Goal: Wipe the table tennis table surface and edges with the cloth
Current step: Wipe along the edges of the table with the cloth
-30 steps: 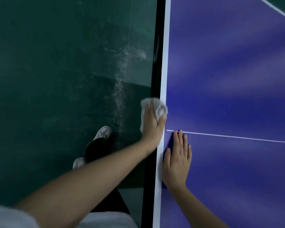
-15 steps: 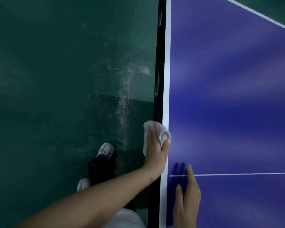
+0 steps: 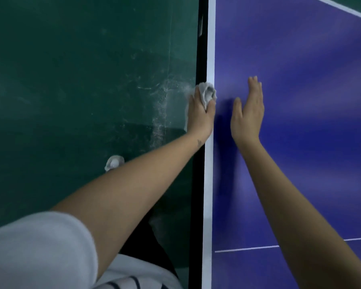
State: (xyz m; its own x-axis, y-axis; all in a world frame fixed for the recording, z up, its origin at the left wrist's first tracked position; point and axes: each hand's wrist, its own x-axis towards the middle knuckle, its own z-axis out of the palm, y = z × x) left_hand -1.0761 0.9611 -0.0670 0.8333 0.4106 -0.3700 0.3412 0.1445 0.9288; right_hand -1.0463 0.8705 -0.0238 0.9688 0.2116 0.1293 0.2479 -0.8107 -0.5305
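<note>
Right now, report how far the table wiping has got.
Done: unclear; no wipe marks show. In hand: left hand grips the crumpled white cloth against the white-striped side edge of the blue table; right hand open above its surface. Left: the edge ahead, probably the surface.

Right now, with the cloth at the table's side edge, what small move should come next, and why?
Probably slide the cloth forward along the white edge stripe, away from the body. The left hand grips it bunched over the edge, and a long run of stripe lies ahead of it. The right hand is open over the blue top, carrying nothing.
</note>
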